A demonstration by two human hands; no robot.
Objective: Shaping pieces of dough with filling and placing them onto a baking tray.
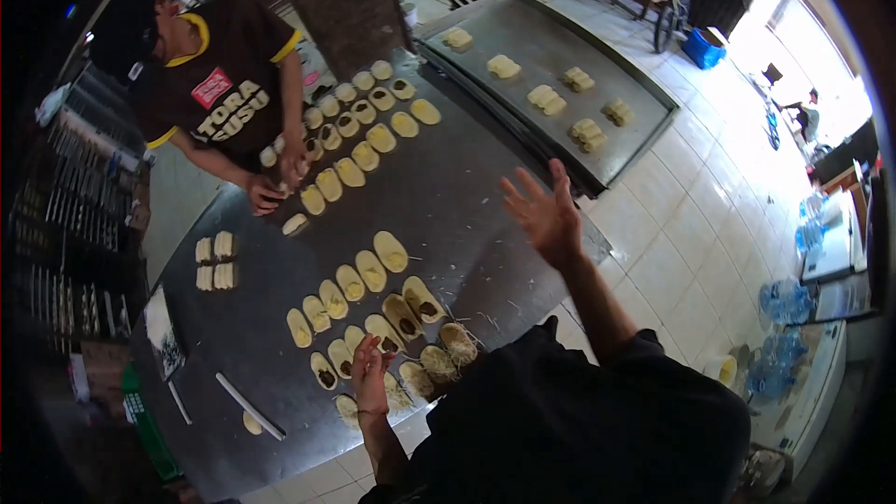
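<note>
My right hand (546, 219) is raised over the right side of the dark metal table (448, 196), fingers spread and nothing in it. Low over the near rows of dough is my left hand (371, 378), its fingers stretched upward with no object visible in them. Around it lie flattened dough ovals: a row with yellow filling (351, 282), a row with dark brown filling (404, 319), and some topped with pale shreds (459, 343). The left hand hides part of these rows.
Across the table, a co-worker's hands (280, 187) work at more filled dough ovals (366, 155). Shaped dough pieces sit on a large metal tray (532, 28) at the far right. Four-lobed rolls (215, 261), a white rod (250, 406) and a flat sheet (164, 331) lie left.
</note>
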